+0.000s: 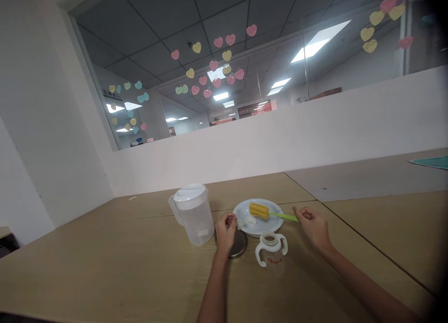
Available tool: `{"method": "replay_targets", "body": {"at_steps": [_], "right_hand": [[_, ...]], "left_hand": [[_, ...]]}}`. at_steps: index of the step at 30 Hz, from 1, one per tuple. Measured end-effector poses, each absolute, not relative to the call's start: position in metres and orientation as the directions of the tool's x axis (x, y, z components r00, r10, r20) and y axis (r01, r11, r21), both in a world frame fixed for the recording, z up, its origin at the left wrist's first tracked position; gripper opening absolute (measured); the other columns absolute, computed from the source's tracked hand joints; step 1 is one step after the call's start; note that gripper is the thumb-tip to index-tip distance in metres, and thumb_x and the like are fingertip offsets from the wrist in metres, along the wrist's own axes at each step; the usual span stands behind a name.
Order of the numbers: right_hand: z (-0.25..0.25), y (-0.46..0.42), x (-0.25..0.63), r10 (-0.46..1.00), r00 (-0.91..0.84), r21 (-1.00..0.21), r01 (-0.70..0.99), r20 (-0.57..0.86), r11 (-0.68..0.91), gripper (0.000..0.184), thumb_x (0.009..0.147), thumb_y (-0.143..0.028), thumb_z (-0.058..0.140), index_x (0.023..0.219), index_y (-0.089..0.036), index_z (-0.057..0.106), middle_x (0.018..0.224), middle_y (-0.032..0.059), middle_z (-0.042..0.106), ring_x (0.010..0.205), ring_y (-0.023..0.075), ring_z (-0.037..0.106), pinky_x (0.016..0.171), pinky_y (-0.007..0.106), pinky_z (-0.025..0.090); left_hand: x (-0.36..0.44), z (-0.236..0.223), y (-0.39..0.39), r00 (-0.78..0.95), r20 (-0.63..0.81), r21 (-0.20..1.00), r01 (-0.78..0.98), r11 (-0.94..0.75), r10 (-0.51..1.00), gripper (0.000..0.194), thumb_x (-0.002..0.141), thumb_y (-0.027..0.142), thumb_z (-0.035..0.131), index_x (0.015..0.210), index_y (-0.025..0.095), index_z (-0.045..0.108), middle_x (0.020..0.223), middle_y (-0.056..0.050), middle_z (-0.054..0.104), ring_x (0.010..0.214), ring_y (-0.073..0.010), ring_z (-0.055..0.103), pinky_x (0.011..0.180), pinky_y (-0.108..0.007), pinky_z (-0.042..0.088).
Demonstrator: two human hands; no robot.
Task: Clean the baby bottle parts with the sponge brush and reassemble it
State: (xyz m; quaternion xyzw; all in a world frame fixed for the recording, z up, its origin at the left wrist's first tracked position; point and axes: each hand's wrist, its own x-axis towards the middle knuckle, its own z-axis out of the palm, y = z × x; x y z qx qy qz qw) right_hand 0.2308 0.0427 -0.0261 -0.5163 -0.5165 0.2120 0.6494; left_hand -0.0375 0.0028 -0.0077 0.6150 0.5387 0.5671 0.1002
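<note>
My right hand (pixel 314 228) is closed round the green handle of a sponge brush (pixel 259 211). Its yellow sponge head is over a white plate (pixel 273 227). On the left, the fingers of my left hand (pixel 226 232) pinch the clear nipple of a white bottle collar (pixel 249 221), which is at the plate's near left side. A clear baby bottle (pixel 273 255) with two white handles and an open top stands in front of the plate. Under my left hand lies a dark round lid or coaster (pixel 238 244), partly covered.
Left of my left hand stands a translucent pitcher (pixel 198 215) with a white lid. A small pale scrap (pixel 132 198) lies at the back left of the wooden table (pixel 122 262). A teal item (pixel 432 162) is at the far right. Behind the table rises a white wall (pixel 238 150) with a window.
</note>
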Motion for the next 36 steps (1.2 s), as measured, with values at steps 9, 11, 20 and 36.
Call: {"method": "replay_targets", "body": {"at_steps": [9, 11, 20, 36], "right_hand": [[-0.03, 0.044, 0.23, 0.8, 0.277, -0.829, 0.363, 0.531, 0.425, 0.045, 0.077, -0.058, 0.048, 0.053, -0.02, 0.048, 0.055, 0.0002, 0.052, 0.059, 0.0169, 0.051, 0.059, 0.025, 0.036], [-0.031, 0.044, 0.229, 0.802, 0.257, -0.816, 0.393, 0.54, 0.423, 0.047, 0.077, -0.06, 0.047, 0.053, -0.02, 0.048, 0.053, -0.0001, 0.052, 0.057, 0.0162, 0.051, 0.058, 0.024, 0.035], [-0.032, 0.038, 0.229, 0.675, 0.198, -0.586, 0.698, 0.711, 0.413, 0.054, 0.083, -0.062, 0.034, 0.059, -0.02, 0.058, 0.057, 0.0039, 0.06, 0.05, 0.0144, 0.048, 0.052, 0.025, 0.029], [-0.026, 0.036, 0.218, 0.819, -0.072, -0.716, 0.445, 0.569, 0.537, 0.046, 0.079, -0.06, 0.045, 0.059, -0.02, 0.054, 0.061, 0.0012, 0.06, 0.061, 0.0175, 0.052, 0.059, 0.025, 0.038]], "left_hand": [[-0.052, -0.013, -0.002, -0.253, 0.704, 0.516, 0.823, -0.235, 0.663, 0.018, 0.079, 0.021, 0.039, 0.072, 0.019, 0.055, 0.07, -0.002, 0.059, 0.068, -0.015, 0.054, 0.065, -0.025, 0.039], [-0.052, -0.014, -0.002, -0.195, 0.676, 0.437, 0.882, -0.174, 0.71, 0.019, 0.079, 0.02, 0.04, 0.068, 0.019, 0.055, 0.068, -0.003, 0.058, 0.068, -0.0158, 0.053, 0.065, -0.025, 0.038], [-0.042, -0.01, -0.01, -0.049, 0.593, 0.274, 0.951, -0.144, 0.803, 0.012, 0.073, 0.017, 0.05, 0.066, 0.02, 0.058, 0.075, -0.005, 0.063, 0.083, -0.022, 0.055, 0.076, -0.031, 0.037], [-0.026, -0.017, -0.009, 0.134, 0.618, 0.151, 0.947, -0.285, 0.775, 0.027, 0.089, 0.034, 0.043, 0.107, 0.027, 0.061, 0.121, -0.006, 0.056, 0.114, -0.0235, 0.046, 0.097, -0.042, 0.034]]}}
